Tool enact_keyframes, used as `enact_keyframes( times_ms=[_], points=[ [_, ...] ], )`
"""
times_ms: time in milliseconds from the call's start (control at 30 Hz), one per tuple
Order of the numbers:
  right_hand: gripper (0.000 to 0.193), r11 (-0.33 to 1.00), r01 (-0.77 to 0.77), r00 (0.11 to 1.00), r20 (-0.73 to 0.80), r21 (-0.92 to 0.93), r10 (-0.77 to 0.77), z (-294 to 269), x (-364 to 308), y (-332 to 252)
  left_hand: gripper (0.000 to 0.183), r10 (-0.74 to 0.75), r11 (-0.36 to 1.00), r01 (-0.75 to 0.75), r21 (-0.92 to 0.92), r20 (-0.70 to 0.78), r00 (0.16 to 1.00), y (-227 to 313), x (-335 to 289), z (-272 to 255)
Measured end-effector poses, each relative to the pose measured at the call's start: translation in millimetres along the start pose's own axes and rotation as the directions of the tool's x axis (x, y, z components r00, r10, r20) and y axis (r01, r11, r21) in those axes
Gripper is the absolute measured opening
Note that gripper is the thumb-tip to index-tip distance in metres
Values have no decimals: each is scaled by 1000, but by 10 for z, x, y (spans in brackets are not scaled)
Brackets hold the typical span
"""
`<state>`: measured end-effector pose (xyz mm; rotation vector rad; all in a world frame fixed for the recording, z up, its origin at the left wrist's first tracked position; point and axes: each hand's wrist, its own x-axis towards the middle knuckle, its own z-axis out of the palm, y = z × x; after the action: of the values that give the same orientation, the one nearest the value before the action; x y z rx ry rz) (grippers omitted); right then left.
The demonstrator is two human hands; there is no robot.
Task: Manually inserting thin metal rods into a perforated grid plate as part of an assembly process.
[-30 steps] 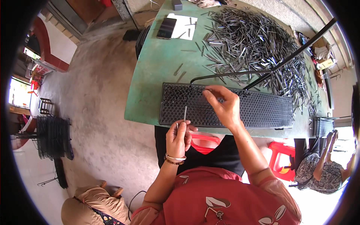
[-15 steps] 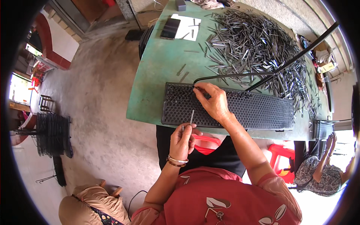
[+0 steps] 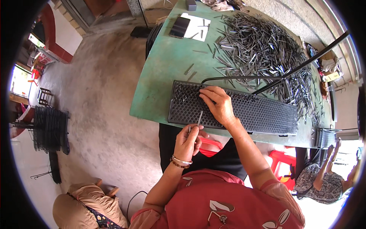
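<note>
Green table (image 3: 164,76) — left hand (image 3: 187,139) pinches thin metal rod (image 3: 199,118), right hand (image 3: 217,105) fingertips press black perforated tray (image 3: 259,112).

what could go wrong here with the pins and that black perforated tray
1. The left hand pinches a few thin metal pins by their lower ends, off the table's near edge; a loose grip could drop one onto the floor.
2. The black perforated tray overhangs the near edge of the green table, and the right hand presses on its left part, so it might tip or slide.
3. The big pile of loose pins lies close behind the tray; a nudge could scatter them.
</note>
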<state>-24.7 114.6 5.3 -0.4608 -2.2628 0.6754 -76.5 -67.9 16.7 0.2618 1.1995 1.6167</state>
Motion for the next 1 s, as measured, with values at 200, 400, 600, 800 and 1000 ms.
enact_keyframes(
  times_ms=[200, 400, 600, 800, 1000],
  points=[
    [20, 996, -74, 994, 76, -48, 77, -69, 34, -93, 21, -9, 1000, 9, -14, 19, 1000, -4, -17, -7],
    [27, 673, -563, 824, 378, 479, 421, -319, -66, -389, 22, 13, 997, -9, -72, 59, 998, -1, -35, -30],
    [23, 644, -576, 817, 344, 504, 462, -451, -225, -407, 24, -42, 999, 43, -9, 110, 993, -69, -19, -8],
    [20, 928, -324, 936, -78, 184, 342, -349, 12, -113, 38, -204, 942, 269, -202, 291, 935, -126, -5, -30],
    [19, 984, -167, 976, -129, 66, 175, -181, 28, 105, 42, -173, 909, 290, -299, 362, 916, -199, 12, -82]
  ],
)
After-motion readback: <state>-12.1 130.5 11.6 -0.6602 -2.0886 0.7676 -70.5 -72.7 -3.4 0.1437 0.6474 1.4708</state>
